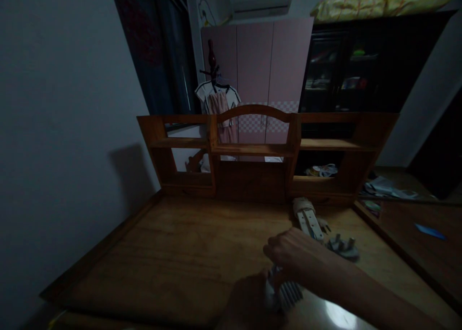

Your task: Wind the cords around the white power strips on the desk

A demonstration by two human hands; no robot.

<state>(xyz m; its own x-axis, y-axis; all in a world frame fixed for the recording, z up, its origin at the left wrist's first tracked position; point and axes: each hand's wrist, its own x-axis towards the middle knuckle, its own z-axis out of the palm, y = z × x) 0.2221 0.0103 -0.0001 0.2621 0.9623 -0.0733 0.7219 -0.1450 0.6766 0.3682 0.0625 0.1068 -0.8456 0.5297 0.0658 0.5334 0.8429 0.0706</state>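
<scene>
Low at the front of the desk, my left hand [247, 298] is closed around a pale grey object with parallel ridges [289, 294]; dim light and blur hide its exact kind. My right hand [290, 253] reaches over from the right, its fingers curled down at the top of the same object. Beyond my right wrist lies a white power strip [309, 222] with its cord wound around one end. A plug [325, 224] with dark prongs rests beside it. Just right of my forearm sits a grey item with upright stubs [342, 247], blurred.
The wooden desktop [173, 243] meets a wall [72, 127] on the left. A wooden shelf unit [252, 150] stands along its back edge, with cords and a tape roll [321, 170] in the right compartment. On a lower surface at right lies a blue card [429, 231].
</scene>
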